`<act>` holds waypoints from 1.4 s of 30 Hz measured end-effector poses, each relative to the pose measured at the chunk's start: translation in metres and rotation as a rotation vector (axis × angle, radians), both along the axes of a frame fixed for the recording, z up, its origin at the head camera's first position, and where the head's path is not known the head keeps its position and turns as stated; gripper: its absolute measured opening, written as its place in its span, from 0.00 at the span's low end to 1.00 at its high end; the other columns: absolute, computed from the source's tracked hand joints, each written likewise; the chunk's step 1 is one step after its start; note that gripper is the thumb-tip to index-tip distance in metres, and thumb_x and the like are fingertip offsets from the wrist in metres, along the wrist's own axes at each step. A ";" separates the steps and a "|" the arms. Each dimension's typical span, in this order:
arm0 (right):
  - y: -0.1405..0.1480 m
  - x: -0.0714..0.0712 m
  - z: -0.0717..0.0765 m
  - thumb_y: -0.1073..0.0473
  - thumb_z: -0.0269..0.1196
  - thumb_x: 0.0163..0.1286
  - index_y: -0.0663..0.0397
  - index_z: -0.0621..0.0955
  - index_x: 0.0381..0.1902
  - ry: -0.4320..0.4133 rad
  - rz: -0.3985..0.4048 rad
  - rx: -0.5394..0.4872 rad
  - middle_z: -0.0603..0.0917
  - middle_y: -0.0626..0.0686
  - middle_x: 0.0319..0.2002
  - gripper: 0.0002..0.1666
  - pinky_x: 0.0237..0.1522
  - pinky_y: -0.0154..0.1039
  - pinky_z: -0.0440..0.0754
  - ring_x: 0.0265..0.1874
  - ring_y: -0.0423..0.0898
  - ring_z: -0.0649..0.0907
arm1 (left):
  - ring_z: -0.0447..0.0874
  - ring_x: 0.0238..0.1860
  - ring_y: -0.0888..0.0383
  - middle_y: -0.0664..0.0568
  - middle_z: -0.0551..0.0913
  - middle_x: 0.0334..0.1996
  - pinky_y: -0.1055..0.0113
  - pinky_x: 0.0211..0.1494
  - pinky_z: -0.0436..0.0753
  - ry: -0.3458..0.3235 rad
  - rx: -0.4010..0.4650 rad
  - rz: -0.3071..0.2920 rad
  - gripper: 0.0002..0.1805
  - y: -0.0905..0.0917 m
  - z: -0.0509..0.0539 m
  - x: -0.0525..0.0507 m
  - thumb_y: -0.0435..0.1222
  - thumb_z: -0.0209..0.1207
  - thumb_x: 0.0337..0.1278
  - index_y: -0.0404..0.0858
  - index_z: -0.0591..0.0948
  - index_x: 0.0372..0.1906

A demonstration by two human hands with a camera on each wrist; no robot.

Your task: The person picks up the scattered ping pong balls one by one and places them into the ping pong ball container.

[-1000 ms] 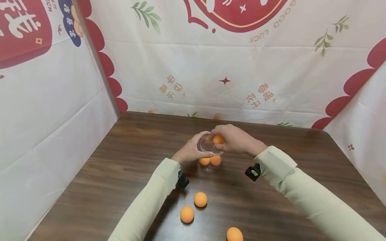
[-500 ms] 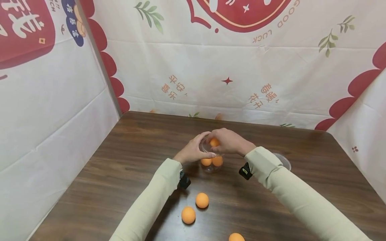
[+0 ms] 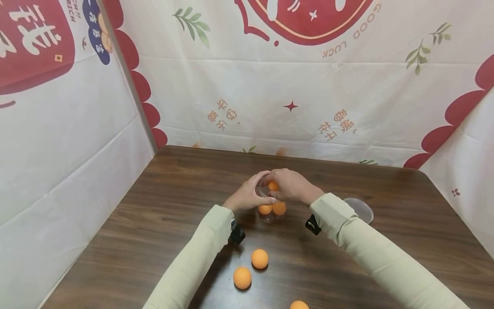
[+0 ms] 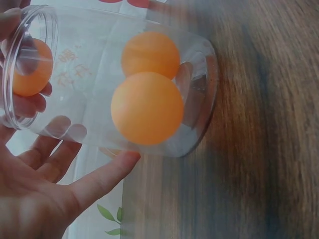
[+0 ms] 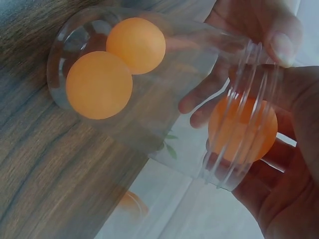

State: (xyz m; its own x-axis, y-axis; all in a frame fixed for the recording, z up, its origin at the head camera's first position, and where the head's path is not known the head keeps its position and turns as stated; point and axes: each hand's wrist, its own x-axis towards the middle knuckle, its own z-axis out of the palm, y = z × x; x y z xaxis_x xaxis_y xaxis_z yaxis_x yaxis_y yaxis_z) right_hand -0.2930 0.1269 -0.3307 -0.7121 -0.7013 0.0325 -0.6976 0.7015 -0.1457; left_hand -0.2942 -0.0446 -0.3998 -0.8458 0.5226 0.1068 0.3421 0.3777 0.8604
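Note:
A clear plastic jar (image 4: 94, 99) appears to stand upright on the table, with two orange ping-pong balls, a nearer one (image 4: 147, 108) and a farther one (image 4: 151, 56), at its bottom. My left hand (image 3: 246, 195) grips the jar near its mouth, thumb on the near side. At the rim, my right hand (image 3: 292, 185) holds another orange ping-pong ball (image 5: 242, 130) between its fingers and thumb. The right wrist view shows this ball behind the ridged neck, inside the mouth. Part of the jar is hidden behind both hands in the head view.
Three loose ping-pong balls lie toward the front: one (image 3: 260, 259), a second (image 3: 242, 278), and a third (image 3: 299, 305) cut by the frame's edge. A clear round lid (image 3: 359, 209) rests beside my right forearm. Printed cloth (image 3: 247, 86) hangs behind the wooden table (image 3: 154, 240).
My right hand has moved slightly left and down, bringing its ball lower into the jar's mouth. The lid has come into view beside the right sleeve. My left hand keeps its grip.

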 end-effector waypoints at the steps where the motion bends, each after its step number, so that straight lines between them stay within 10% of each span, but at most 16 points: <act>1: 0.000 0.000 -0.001 0.62 0.66 0.59 0.53 0.84 0.47 0.002 0.001 -0.001 0.84 0.53 0.44 0.16 0.38 0.44 0.80 0.38 0.47 0.81 | 0.68 0.64 0.55 0.51 0.63 0.69 0.56 0.65 0.70 0.001 0.002 0.000 0.45 0.000 0.000 0.000 0.42 0.67 0.52 0.46 0.56 0.73; 18: 0.001 0.005 -0.008 0.58 0.66 0.60 0.56 0.83 0.45 0.011 -0.067 -0.057 0.80 0.51 0.34 0.15 0.29 0.36 0.72 0.25 0.43 0.73 | 0.69 0.63 0.55 0.51 0.63 0.69 0.57 0.65 0.70 0.007 0.033 -0.008 0.46 -0.001 -0.006 0.000 0.40 0.68 0.50 0.45 0.57 0.73; 42: 0.001 0.003 -0.007 0.58 0.65 0.63 0.57 0.83 0.45 -0.006 -0.054 -0.030 0.83 0.55 0.39 0.14 0.36 0.41 0.77 0.31 0.45 0.77 | 0.66 0.66 0.53 0.49 0.60 0.71 0.54 0.64 0.71 0.022 0.005 -0.010 0.45 -0.001 -0.004 -0.001 0.41 0.66 0.52 0.45 0.56 0.73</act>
